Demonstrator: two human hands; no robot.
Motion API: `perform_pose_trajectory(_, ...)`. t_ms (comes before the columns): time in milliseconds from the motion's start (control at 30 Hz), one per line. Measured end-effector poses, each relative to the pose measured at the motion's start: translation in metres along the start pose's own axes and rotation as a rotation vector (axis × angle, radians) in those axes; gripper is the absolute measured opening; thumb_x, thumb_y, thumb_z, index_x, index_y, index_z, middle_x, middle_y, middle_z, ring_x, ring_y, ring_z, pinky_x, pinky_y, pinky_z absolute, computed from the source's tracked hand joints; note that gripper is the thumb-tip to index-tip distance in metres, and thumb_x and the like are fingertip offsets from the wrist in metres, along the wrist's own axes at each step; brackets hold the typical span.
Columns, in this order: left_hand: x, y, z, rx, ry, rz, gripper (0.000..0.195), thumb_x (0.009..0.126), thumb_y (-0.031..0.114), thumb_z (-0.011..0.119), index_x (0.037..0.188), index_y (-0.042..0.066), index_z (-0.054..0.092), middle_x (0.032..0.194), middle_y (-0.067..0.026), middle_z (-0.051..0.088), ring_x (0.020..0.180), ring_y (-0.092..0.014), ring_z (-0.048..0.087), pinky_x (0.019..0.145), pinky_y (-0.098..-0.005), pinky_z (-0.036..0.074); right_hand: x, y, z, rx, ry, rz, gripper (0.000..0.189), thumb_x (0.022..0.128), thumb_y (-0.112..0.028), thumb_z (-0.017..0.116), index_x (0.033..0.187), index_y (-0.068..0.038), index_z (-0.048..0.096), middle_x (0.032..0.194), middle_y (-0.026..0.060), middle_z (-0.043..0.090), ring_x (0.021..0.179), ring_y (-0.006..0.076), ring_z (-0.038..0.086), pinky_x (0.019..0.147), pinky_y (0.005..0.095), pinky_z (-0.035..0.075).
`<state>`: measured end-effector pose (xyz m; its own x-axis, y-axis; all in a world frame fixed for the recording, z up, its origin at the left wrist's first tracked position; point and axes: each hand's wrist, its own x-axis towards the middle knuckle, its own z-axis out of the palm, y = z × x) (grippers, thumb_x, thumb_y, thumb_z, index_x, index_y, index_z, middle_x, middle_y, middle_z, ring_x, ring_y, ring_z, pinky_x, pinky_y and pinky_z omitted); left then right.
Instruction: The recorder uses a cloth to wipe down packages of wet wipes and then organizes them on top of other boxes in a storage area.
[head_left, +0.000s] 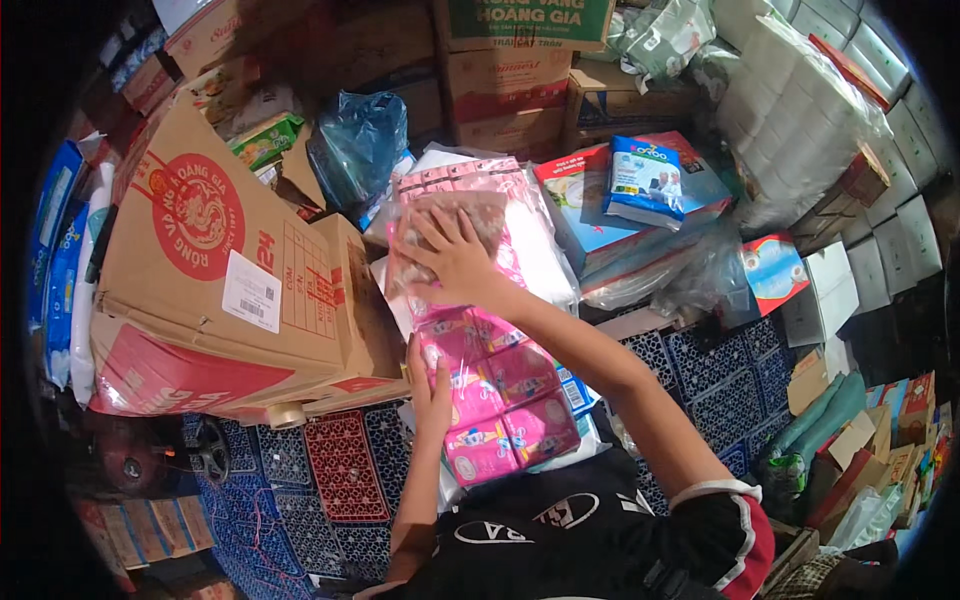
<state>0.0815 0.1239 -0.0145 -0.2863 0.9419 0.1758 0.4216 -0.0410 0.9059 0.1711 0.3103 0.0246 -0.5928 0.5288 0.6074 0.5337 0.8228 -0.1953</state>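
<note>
My right hand (450, 259) lies flat with fingers spread on a clear plastic bag of brown contents (480, 210). Under and beyond that bag is a pink-and-white plastic-wrapped pack (457, 176). Nearer to me, a clear-wrapped bundle of pink packets (499, 390) lies against the front of my shirt. Along the left side of this bundle, my left hand (431, 394) touches the wrap with its thumb and fingers extended and apart. White and blue packaging (576, 390) shows from beneath the bundle's right edge.
A large cardboard carton (187, 300) stands close on my left, with a tape roll (286, 415) at its lower edge. Ahead right, a blue pack (645, 180) sits on red-and-blue boxes (615, 240). Patterned plastic mats (345, 465) cover the floor. Stacked cartons (514, 97) rise behind.
</note>
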Motion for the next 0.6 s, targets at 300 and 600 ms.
perform_pose_trajectory(300,-0.006,-0.004,0.005,-0.192,0.197,-0.355,0.08,0.089,0.062,0.026,0.139,-0.001,0.02,0.143,-0.018,0.022,0.133,-0.027,0.02,0.108,-0.0336,0.014,-0.009,-0.052,0.049,0.063,-0.233,-0.294,0.019,0.067,-0.035,0.06,0.073,-0.019,0.069,0.098,-0.0009,0.063,0.115,0.0259,0.042,0.105,0.0498,0.021)
perform_pose_trajectory(600,0.005,-0.014,0.003,0.226,-0.005,0.057,0.082,0.069,0.006,0.064,0.137,0.0,0.019,0.133,-0.0247,0.032,0.123,-0.04,0.032,0.104,-0.0408,0.026,0.036,0.011,0.036,0.139,-0.084,-0.328,0.036,0.066,-0.047,0.058,0.084,-0.018,0.069,0.094,0.003,0.065,0.103,0.0241,0.054,0.099,0.0484,0.027)
